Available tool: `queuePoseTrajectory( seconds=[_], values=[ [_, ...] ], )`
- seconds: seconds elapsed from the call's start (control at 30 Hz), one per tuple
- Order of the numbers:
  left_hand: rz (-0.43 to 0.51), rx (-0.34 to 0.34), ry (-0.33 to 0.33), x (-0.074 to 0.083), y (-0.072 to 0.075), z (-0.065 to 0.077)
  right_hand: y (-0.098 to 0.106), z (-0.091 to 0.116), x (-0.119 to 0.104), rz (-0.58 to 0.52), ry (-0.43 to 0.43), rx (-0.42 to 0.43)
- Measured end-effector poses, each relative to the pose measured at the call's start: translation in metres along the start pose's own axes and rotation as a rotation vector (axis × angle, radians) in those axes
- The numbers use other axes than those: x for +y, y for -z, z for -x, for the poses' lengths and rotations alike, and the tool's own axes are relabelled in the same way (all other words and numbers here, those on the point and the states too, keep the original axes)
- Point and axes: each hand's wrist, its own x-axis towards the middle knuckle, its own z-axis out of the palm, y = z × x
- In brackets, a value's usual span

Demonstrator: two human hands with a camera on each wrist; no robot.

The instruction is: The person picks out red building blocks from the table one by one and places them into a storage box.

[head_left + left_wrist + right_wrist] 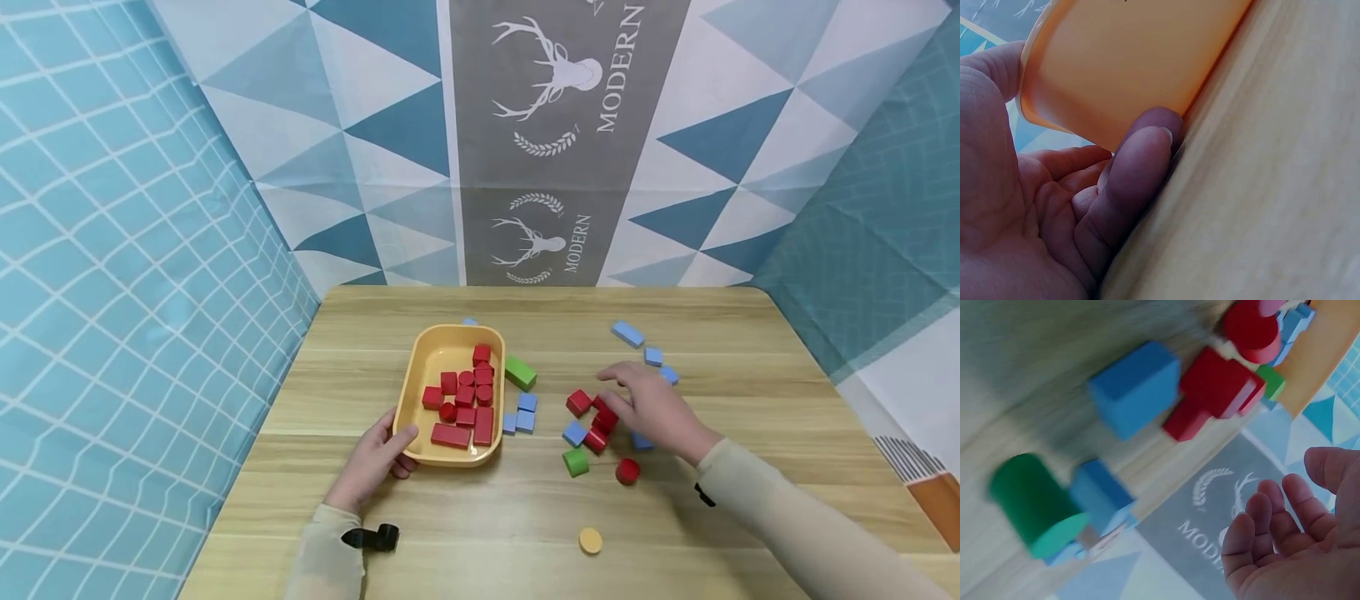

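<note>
My left hand [372, 458] grips the near left corner of a yellow plastic tray [433, 354], its thumb over the rim and its fingers against the outer wall. Several red blocks [465, 395] of different shapes lie inside. In the left wrist view, fingers touch the wall of the tray [1129, 69] low down by the tabletop. Over a loose cluster of red blocks [604, 419] hovers my right hand [652, 410]. Its fingers are loosely bent and hold nothing in the right wrist view, apart from the red blocks [1213, 384], a blue block [1135, 390] and a green cylinder [1035, 503].
Beside the tray lie a green block [521, 372] and several blue blocks [526, 421]. More blue blocks [627, 334] are at the back right. A green cylinder [576, 462], red cylinder [627, 472] and yellow disc [590, 541] lie nearer. Patterned cloth [360, 100] hangs behind the table.
</note>
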Motion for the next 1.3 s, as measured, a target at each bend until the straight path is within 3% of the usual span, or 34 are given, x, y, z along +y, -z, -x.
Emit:
queuePoseTrajectory(
  seconds=[0.17,0.43,0.73,0.83,1.03,1.17,1.3],
  values=[
    [-0.016,0.001,0.001,0.0,0.001,0.0,-0.002,0.006,0.008,0.007,0.006,-0.027],
    [-0.005,0.012,0.005,0.0,-0.001,0.0,-0.017,-0.004,-0.005,0.208,0.158,-0.032],
    [0.022,-0.009,-0.016,-0.001,0.001,-0.001,-0.027,-0.015,-0.011,0.246,0.252,-0.128],
    [0.023,-0.013,-0.021,0.0,0.002,0.0,-0.03,-0.02,-0.012,0.256,0.253,-0.128],
    [0.021,-0.014,-0.021,0.003,0.0,0.0,-0.033,-0.029,-0.015,0.277,0.163,-0.189],
    [0.022,-0.01,-0.015,0.001,0.0,0.0,-0.031,-0.042,-0.024,0.301,0.142,-0.115],
    [0.023,0.001,-0.011,-0.001,0.001,0.0,-0.026,-0.062,-0.059,0.219,0.135,0.033]
  ],
)
